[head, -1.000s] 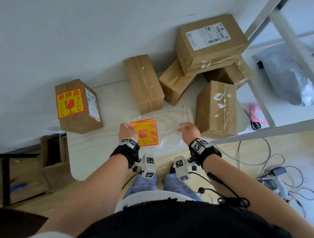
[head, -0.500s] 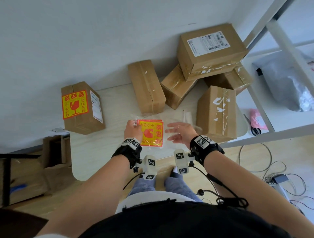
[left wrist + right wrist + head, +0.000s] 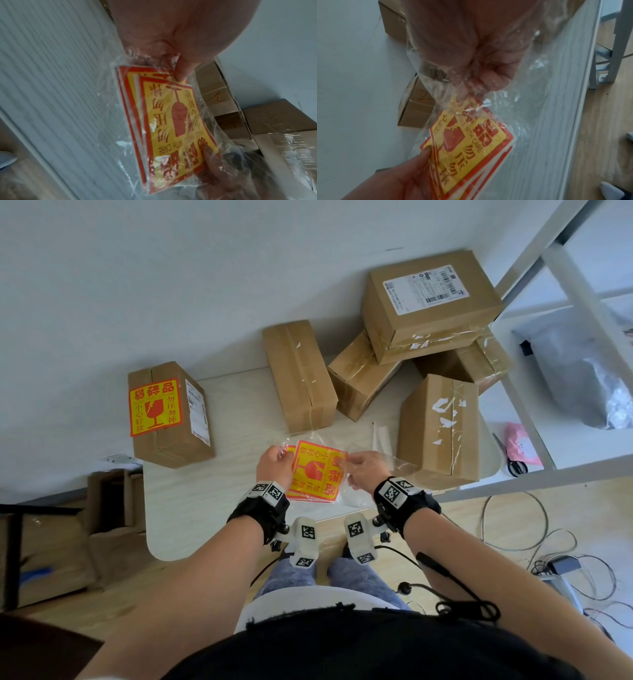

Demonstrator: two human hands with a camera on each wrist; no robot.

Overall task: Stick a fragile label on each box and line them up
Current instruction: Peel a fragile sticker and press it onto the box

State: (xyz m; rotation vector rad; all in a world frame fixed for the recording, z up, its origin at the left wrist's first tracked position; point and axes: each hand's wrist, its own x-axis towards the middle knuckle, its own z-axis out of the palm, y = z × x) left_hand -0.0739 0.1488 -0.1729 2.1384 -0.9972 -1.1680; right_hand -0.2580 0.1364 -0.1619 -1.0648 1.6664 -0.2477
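Hands pinching label stack point(image 3: 317, 472) in clear bag point(image 3: 356, 491), left point(image 3: 272, 463), right point(image 3: 364, 469)

Black wrist straps point(image 3: 260, 510) — tagged white cameras point(image 3: 305, 539) — jeans point(image 3: 291, 577).

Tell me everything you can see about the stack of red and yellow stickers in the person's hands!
The stack of fragile labels is several square paper stickers, yellow with red borders, a broken-glass picture, Chinese writing and "WITH CARE". They sit slightly fanned inside a crinkly clear plastic bag, held above the near edge of the pale table. The left hand pinches one side; the right hand pinches the other through the plastic.
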